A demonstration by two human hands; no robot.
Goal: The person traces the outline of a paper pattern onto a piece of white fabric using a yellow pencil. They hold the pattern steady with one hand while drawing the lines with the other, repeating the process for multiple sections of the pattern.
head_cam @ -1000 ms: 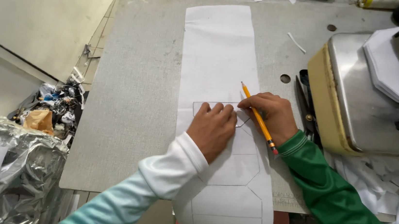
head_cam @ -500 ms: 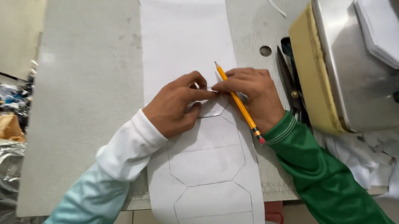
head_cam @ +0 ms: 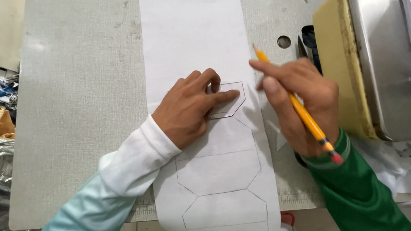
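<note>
The small octagonal paper template (head_cam: pixel 228 100) lay flat on the white fabric strip (head_cam: pixel 192 44), pinned under the fingertips of your left hand (head_cam: pixel 191 109), whose fingers were spread and pressing down rather than gripping. Just to its right, your right hand (head_cam: pixel 297 102) was closed around a yellow pencil (head_cam: pixel 297 105), tip raised off the cloth and pointing away from you. Nearer you on the strip sat traced octagon outlines (head_cam: pixel 220 172). The strip ran down the grey bench (head_cam: pixel 77 93) and hung over its near edge. Beyond your right hand stood the metal sewing machine (head_cam: pixel 395 73). I judged that the template could slide if your fingertip pressure eased, skewing the outline; the overhanging cloth could also drag the strip.
</note>
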